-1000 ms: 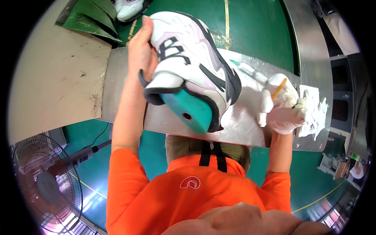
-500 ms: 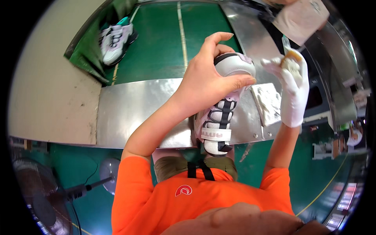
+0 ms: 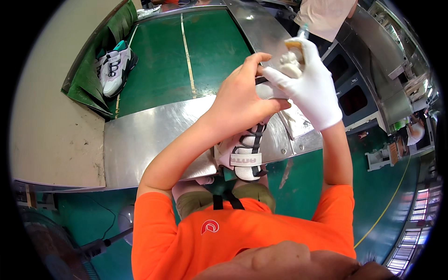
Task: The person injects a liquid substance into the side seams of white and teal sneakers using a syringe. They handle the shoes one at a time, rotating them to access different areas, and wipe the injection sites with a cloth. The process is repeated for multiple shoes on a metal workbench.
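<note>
My bare left hand [image 3: 240, 95] is closed around the toe of a white and pale pink sneaker [image 3: 247, 159] with black lacing and a white strap. The toe points away from me, and the tongue end hangs over the near edge of the metal ledge. In a white glove, my right hand [image 3: 315, 88] grips a small brown-backed piece with white tufts [image 3: 291, 64], which looks like a brush. A pale bluish tip rises above it. The gloved fingers are right beside the shoe's toe; whether they touch it I cannot tell.
A metal ledge [image 3: 154, 135] borders a green belt [image 3: 163, 56]. White and black sneakers [image 3: 116, 70] lie by a green flap [image 3: 77, 84] at the left. A folded white cloth [image 3: 298, 125] rests under my right wrist. Another person [image 3: 324, 16] stands far right; a fan [image 3: 60, 247] is lower left.
My gloved right hand has come leftward with the brush, close to the sneaker's toe. My left hand keeps its hold on the shoe. The whole view has shifted a little.
</note>
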A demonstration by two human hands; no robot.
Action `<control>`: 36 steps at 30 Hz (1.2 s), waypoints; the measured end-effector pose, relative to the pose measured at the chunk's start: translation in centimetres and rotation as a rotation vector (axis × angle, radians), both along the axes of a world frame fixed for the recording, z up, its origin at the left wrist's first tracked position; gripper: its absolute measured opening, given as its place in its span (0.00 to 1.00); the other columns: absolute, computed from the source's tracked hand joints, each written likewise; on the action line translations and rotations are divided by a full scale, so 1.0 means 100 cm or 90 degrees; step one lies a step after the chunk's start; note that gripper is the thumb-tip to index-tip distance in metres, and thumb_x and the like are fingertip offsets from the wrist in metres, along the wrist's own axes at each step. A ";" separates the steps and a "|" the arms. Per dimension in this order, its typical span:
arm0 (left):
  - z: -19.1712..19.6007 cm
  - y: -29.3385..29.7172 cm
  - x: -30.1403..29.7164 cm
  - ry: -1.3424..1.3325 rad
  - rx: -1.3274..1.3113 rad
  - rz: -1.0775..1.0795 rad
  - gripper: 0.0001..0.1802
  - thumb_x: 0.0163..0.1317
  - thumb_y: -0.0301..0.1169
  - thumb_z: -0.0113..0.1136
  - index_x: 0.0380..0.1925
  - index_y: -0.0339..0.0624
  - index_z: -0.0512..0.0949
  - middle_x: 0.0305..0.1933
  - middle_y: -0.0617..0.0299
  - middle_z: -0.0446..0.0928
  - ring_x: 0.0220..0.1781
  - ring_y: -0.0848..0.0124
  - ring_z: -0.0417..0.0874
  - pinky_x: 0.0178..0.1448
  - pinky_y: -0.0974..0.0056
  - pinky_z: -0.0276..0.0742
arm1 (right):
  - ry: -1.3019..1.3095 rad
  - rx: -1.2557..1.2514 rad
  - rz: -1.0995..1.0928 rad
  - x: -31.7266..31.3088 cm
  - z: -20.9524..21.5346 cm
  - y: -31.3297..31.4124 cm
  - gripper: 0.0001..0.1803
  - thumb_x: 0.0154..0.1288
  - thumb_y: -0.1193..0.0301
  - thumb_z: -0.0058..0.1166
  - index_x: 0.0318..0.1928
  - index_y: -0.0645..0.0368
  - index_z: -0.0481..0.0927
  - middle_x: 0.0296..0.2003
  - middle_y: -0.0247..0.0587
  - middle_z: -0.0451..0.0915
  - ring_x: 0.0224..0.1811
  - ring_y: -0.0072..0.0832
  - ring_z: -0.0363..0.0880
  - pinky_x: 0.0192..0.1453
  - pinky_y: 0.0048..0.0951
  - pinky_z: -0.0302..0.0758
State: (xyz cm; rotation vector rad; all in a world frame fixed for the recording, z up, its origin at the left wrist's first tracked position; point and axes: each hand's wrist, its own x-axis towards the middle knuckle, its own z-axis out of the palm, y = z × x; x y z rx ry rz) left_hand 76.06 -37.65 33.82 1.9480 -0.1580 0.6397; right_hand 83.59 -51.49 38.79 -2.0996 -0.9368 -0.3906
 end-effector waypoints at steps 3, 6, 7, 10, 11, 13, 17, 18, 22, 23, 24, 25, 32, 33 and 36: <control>0.004 0.008 0.005 0.034 0.029 0.024 0.42 0.43 0.39 0.75 0.58 0.34 0.69 0.50 0.48 0.79 0.54 0.58 0.80 0.58 0.60 0.74 | 0.070 0.150 0.005 -0.004 -0.005 -0.015 0.32 0.52 0.65 0.72 0.55 0.60 0.70 0.40 0.40 0.78 0.41 0.26 0.79 0.45 0.27 0.78; 0.001 0.026 0.015 0.037 0.050 0.010 0.35 0.45 0.41 0.74 0.52 0.37 0.76 0.47 0.51 0.80 0.49 0.63 0.82 0.54 0.63 0.77 | 0.184 0.322 0.022 -0.008 -0.014 -0.029 0.31 0.56 0.74 0.68 0.58 0.59 0.67 0.43 0.36 0.75 0.44 0.21 0.77 0.46 0.22 0.77; 0.006 0.031 0.016 0.070 0.052 -0.020 0.34 0.45 0.41 0.74 0.52 0.37 0.76 0.47 0.51 0.80 0.48 0.63 0.82 0.54 0.63 0.77 | 0.187 0.338 0.013 -0.009 -0.020 -0.034 0.32 0.56 0.77 0.66 0.59 0.59 0.65 0.46 0.38 0.73 0.45 0.21 0.76 0.47 0.21 0.76; 0.008 0.043 0.024 0.114 0.030 -0.083 0.33 0.45 0.43 0.74 0.49 0.37 0.77 0.45 0.52 0.81 0.46 0.65 0.83 0.52 0.63 0.77 | 0.250 0.449 0.033 -0.010 -0.054 -0.047 0.32 0.55 0.80 0.65 0.59 0.60 0.65 0.46 0.37 0.70 0.46 0.21 0.75 0.48 0.22 0.76; 0.009 0.047 0.025 0.124 0.026 -0.088 0.33 0.45 0.43 0.74 0.49 0.37 0.77 0.45 0.53 0.81 0.46 0.65 0.83 0.52 0.63 0.77 | 0.239 0.434 0.005 -0.009 -0.071 -0.047 0.32 0.54 0.80 0.65 0.58 0.61 0.65 0.46 0.37 0.70 0.45 0.21 0.74 0.48 0.22 0.76; 0.006 0.055 0.024 0.140 0.016 -0.086 0.32 0.46 0.43 0.74 0.49 0.37 0.77 0.45 0.53 0.81 0.47 0.65 0.83 0.53 0.63 0.77 | 0.183 0.356 -0.049 -0.006 -0.112 -0.044 0.31 0.53 0.80 0.66 0.57 0.61 0.67 0.46 0.37 0.70 0.45 0.22 0.72 0.49 0.23 0.74; -0.004 0.084 0.027 0.117 0.015 0.053 0.29 0.48 0.39 0.72 0.48 0.36 0.76 0.45 0.53 0.81 0.46 0.68 0.83 0.53 0.63 0.77 | 0.210 0.218 -0.115 -0.014 -0.175 -0.035 0.32 0.49 0.74 0.70 0.55 0.63 0.70 0.43 0.41 0.75 0.42 0.27 0.75 0.48 0.28 0.75; -0.010 0.100 0.029 0.091 -0.020 0.069 0.27 0.50 0.38 0.71 0.47 0.35 0.76 0.44 0.54 0.81 0.44 0.69 0.82 0.51 0.64 0.78 | 0.179 0.139 -0.149 -0.015 -0.188 -0.037 0.33 0.48 0.72 0.72 0.55 0.63 0.71 0.43 0.44 0.76 0.41 0.29 0.77 0.48 0.30 0.76; -0.049 0.205 0.027 -0.078 -0.169 0.322 0.26 0.53 0.34 0.71 0.49 0.31 0.75 0.44 0.54 0.80 0.44 0.67 0.81 0.48 0.63 0.78 | 0.065 0.163 -0.108 -0.019 -0.210 -0.043 0.36 0.46 0.71 0.73 0.57 0.62 0.71 0.43 0.46 0.78 0.41 0.34 0.78 0.47 0.32 0.76; -0.056 0.229 0.020 -0.122 -0.284 0.380 0.27 0.54 0.33 0.70 0.51 0.29 0.73 0.46 0.53 0.79 0.44 0.66 0.82 0.47 0.64 0.78 | 0.098 0.173 -0.099 -0.021 -0.207 -0.042 0.36 0.46 0.71 0.73 0.57 0.61 0.71 0.43 0.45 0.78 0.40 0.33 0.78 0.47 0.31 0.77; -0.061 0.254 0.010 -0.170 -0.402 0.436 0.29 0.56 0.32 0.69 0.53 0.27 0.71 0.48 0.52 0.79 0.44 0.66 0.82 0.47 0.64 0.78 | 0.129 0.181 -0.087 -0.021 -0.206 -0.040 0.36 0.46 0.72 0.73 0.57 0.61 0.71 0.42 0.45 0.78 0.40 0.33 0.78 0.47 0.31 0.77; -0.079 0.289 -0.002 -0.210 -0.436 0.513 0.31 0.56 0.32 0.69 0.55 0.26 0.69 0.49 0.50 0.78 0.44 0.66 0.82 0.47 0.65 0.78 | 0.129 0.196 -0.097 -0.019 -0.207 -0.036 0.36 0.46 0.72 0.73 0.56 0.61 0.71 0.41 0.44 0.78 0.39 0.32 0.78 0.46 0.31 0.77; -0.187 0.338 -0.034 -0.175 -0.773 0.607 0.29 0.58 0.30 0.66 0.56 0.28 0.69 0.56 0.47 0.74 0.54 0.57 0.79 0.45 0.51 0.84 | 0.304 0.291 -0.144 -0.006 -0.208 -0.036 0.32 0.47 0.73 0.71 0.54 0.62 0.71 0.37 0.36 0.75 0.36 0.23 0.74 0.43 0.26 0.75; -0.192 0.336 -0.034 -0.174 -0.792 0.603 0.28 0.58 0.30 0.66 0.55 0.28 0.69 0.56 0.47 0.74 0.54 0.57 0.79 0.45 0.49 0.84 | 0.321 0.284 -0.154 -0.003 -0.207 -0.037 0.32 0.48 0.73 0.70 0.54 0.61 0.72 0.37 0.35 0.75 0.36 0.23 0.74 0.43 0.25 0.75; -0.194 0.333 -0.021 -0.064 -0.700 0.555 0.25 0.59 0.29 0.66 0.53 0.28 0.70 0.55 0.48 0.74 0.55 0.57 0.78 0.47 0.50 0.85 | 0.332 0.292 -0.164 -0.005 -0.196 -0.035 0.31 0.49 0.71 0.69 0.54 0.61 0.71 0.36 0.36 0.75 0.36 0.24 0.74 0.43 0.26 0.74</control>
